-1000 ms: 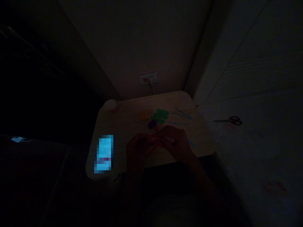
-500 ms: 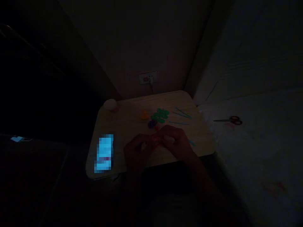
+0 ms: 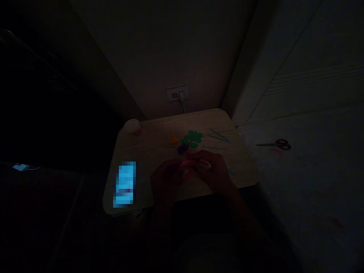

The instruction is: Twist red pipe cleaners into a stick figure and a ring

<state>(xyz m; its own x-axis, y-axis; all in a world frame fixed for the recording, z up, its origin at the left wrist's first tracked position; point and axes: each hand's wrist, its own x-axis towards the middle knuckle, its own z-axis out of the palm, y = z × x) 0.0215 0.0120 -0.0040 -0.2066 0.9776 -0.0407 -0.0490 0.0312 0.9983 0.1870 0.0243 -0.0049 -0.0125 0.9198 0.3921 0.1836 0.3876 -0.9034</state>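
The room is very dark. Over the front of the small table, my left hand [image 3: 167, 177] and my right hand [image 3: 213, 168] are close together, fingers curled in. Both grip a pinkish-red piece [image 3: 187, 163]; its material and shape are too dim to make out. A pale bit [image 3: 205, 163] shows by the fingers of my right hand. Just beyond the fingertips are a small red piece [image 3: 188, 154] and a dark purple cluster [image 3: 183, 148]. Green leaf-shaped pieces [image 3: 193, 138] lie behind these, with an orange piece [image 3: 173, 138] to their left.
Several thin blue sticks [image 3: 215, 148] lie on the table's right side. A glowing, pixelated phone [image 3: 125, 184] rests at the front left, a white-topped tub [image 3: 132, 126] at the back left. Scissors [image 3: 280, 144] lie on a pale surface to the right. A wall socket [image 3: 178, 93] holds a plug.
My left hand has turned slightly and its fingers have closed in more. More of the pinkish-red piece shows between the hands. The things on the table stay in place.
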